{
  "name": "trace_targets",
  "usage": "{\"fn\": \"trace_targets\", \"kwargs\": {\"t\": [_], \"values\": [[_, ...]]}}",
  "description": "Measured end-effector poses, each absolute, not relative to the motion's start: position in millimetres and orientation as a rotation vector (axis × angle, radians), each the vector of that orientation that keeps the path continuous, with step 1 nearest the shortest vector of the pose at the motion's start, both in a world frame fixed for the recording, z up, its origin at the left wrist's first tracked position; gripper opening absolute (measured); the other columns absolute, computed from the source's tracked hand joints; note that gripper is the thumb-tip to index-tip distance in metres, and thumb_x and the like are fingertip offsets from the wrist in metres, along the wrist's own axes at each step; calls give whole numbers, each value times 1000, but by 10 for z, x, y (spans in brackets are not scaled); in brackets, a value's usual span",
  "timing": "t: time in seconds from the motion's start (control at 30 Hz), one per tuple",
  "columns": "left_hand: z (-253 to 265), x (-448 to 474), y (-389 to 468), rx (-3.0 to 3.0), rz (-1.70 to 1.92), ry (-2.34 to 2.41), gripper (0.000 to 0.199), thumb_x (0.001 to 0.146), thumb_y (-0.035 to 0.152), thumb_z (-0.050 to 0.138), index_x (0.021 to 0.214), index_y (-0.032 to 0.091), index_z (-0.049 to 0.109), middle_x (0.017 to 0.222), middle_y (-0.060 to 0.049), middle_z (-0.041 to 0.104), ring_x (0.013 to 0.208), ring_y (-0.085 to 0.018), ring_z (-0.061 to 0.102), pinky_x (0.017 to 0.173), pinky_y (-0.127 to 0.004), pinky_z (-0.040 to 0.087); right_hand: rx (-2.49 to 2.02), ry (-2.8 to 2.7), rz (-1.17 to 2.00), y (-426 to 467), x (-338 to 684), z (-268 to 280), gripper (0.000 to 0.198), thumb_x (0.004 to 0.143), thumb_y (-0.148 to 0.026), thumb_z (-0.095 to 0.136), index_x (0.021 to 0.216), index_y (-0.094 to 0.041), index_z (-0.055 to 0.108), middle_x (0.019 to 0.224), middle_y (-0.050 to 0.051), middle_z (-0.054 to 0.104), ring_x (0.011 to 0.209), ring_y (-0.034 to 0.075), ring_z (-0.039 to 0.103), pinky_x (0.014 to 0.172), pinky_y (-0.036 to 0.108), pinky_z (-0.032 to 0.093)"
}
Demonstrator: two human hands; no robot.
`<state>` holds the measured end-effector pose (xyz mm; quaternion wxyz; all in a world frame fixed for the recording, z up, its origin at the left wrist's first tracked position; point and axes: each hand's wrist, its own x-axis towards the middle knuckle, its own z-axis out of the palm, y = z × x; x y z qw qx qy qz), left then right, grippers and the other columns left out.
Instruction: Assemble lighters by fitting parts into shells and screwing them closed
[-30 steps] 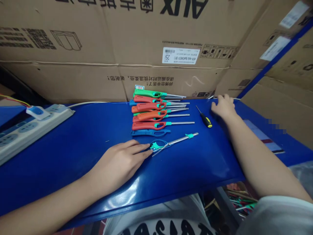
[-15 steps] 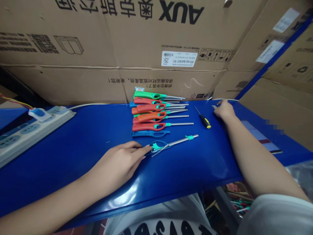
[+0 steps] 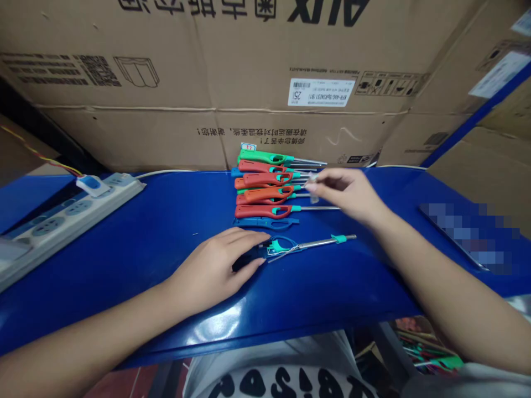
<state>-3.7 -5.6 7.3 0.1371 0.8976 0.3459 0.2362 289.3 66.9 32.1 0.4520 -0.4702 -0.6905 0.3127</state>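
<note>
Your left hand [image 3: 218, 258] grips the open utility lighter [image 3: 317, 244], nearer you than the lighter row [image 3: 263, 195]; your right hand's [image 3: 352, 193] fingers pinch a small translucent piece [image 3: 314, 194] by that row. Nudging could dislodge exposed wires [image 3: 285, 255].

We hold the handle of an opened blue lighter [image 3: 307, 245] on a blue tabletop [image 3: 323, 293] with our left hand [image 3: 219, 260], thumb and fingers on either side; its metal tube [image 3: 318, 243] points right. Our right hand [image 3: 354, 193] pinches a small, pale, blurred piece [image 3: 314, 196] beside the tubes of a row of green, red and orange lighters [image 3: 261, 179]. Between that row and our left hand lies a blue shell [image 3: 249, 222]. A white power strip [image 3: 64, 217] sits left; cardboard [image 3: 249, 72] printed with upside-down lettering stands behind.
</note>
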Motion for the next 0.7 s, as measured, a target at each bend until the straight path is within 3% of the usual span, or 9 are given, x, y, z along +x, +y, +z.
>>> {"fn": "trace_targets", "kwargs": {"t": [0.07,0.17,0.3,0.57,0.63,0.7], "values": [[56,-13,-61,2457,787,1038,44,94,34,67,136,21,62,130,-8,71,116,-24,69,103,-42,57,-1023,-1757,1075,509,2626,245,36,71,-52,83,80,-19,70,75,2,70,69,17,63,69,32,52],[33,25,-72,2176,907,1024,54,89,36,73,139,19,59,125,-8,74,106,-22,74,98,-37,60,-941,-1839,1218,299,2372,153,33,78,-49,80,87,-18,74,81,4,73,69,14,61,64,28,48],[39,57,-95,1922,912,965,43,90,31,72,131,19,65,105,-3,81,91,-19,78,87,-32,64,-853,-1965,1276,159,2262,77,27,86,-42,74,94,-17,78,82,4,75,61,11,53,56,25,39],[78,63,-63,1771,981,1130,32,85,37,77,111,20,76,96,-4,81,84,-20,77,83,-33,64,-947,-1924,1016,196,2294,58,27,79,-42,81,79,-17,72,63,-2,62,53,8,43,51,24,35],[92,58,-36,1698,998,1138,32,84,41,77,106,18,76,94,-4,80,83,-20,75,80,-32,63,-853,-2104,906,182,2349,117,24,81,-39,80,83,-17,71,72,-1,64,61,9,51,59,24,42],[108,53,-15,1638,985,1142,34,84,44,76,105,18,75,91,-4,79,78,-18,73,76,-30,63,-735,-2354,798,158,2409,173,23,84,-35,77,96,-17,70,94,3,66,80,12,60,73,25,47]]}}
